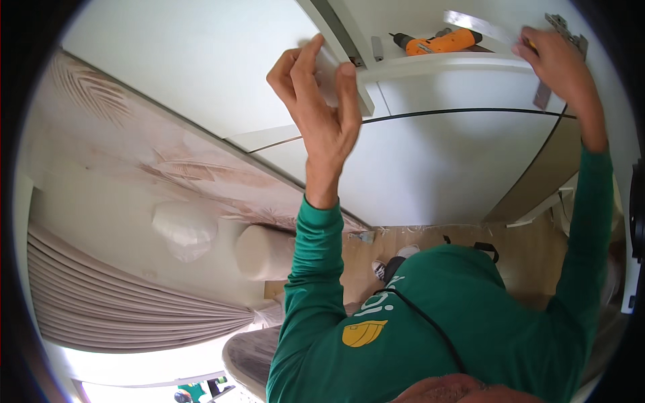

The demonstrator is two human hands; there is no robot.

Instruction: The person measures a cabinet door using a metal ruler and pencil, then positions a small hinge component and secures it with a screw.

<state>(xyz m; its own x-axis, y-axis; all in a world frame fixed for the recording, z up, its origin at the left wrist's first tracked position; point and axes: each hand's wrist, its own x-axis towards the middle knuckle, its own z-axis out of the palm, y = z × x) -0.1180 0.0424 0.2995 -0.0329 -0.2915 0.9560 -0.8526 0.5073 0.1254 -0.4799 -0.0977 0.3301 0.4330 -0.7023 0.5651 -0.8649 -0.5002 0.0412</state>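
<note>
My left hand is raised, with its fingers and thumb curled around the edge of a white cabinet panel. My right hand is closed over a metal hinge at the cabinet's right side. The hinge's lower plate shows below the palm, and a bit of yellow peeks out by the fingers. An orange cordless screwdriver lies on the white shelf between my two hands, touched by neither. Both sleeves are green.
White cabinet fronts fill the middle. A pale leaf-patterned wall and a gathered curtain are at the left. Below lie a wooden floor, a cream roll and a white wrapped bundle.
</note>
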